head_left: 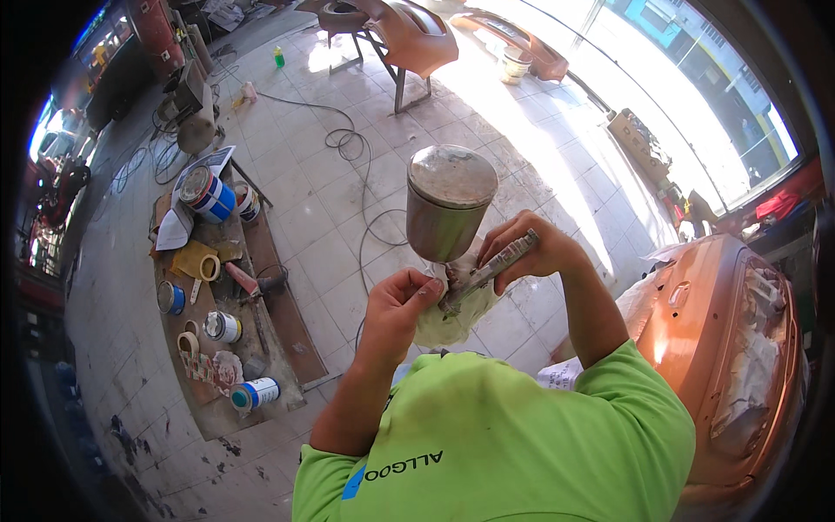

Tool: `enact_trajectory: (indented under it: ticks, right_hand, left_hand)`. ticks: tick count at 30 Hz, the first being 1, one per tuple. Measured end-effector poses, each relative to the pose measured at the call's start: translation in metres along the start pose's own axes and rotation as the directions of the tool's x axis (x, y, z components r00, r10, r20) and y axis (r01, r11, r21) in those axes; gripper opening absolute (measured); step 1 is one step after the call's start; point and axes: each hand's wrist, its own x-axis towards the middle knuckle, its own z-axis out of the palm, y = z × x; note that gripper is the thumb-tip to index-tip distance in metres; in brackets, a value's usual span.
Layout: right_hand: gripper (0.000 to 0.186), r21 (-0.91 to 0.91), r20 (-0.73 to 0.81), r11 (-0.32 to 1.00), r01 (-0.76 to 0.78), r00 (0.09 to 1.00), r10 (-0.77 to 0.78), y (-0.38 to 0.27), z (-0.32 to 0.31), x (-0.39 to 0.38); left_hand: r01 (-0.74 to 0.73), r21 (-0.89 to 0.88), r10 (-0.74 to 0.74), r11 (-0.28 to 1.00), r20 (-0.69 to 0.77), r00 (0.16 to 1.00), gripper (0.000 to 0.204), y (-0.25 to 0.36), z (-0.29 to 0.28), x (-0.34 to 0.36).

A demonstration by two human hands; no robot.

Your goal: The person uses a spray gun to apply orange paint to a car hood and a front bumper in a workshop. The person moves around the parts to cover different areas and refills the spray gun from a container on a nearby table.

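A paint spray gun (492, 271) with a dull metal cup (448, 209) on top is in front of my chest. My right hand (541, 250) grips its metal body from the right, fingers bent round it. On the other side, my left hand (396, 306) pinches a pale, stained rag (454, 324) against the gun just below the cup. The rag hangs under the gun and hides part of it. The lid on the cup is closed and smeared with dried paint.
To the left, a low bench (283, 335) carries paint cans (255, 394), tape rolls (210, 267) and tools. A thin hose (369, 187) winds over the tiled floor. An orange car door (674, 335) stands close on my right; an orange bumper (416, 43) rests on a stand ahead.
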Motion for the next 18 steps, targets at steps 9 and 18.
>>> enact_trajectory:
  ticks: [9, 18]
  right_hand:
    - [0.035, -0.117, -0.012, 0.993, -0.008, 1.000, 0.007, 0.057, -0.029, -0.034]
    - [0.033, -0.091, -0.238, 0.995, -0.032, 0.971, 0.010, 0.120, -0.030, 0.042]
  left_hand:
    - [0.165, 0.283, -0.132, 0.945, -0.131, 0.983, 0.013, -0.038, 0.021, 0.062]
    - [-0.184, 0.412, 0.325, 0.892, -0.305, 0.895, 0.011, -0.051, -0.037, 0.150]
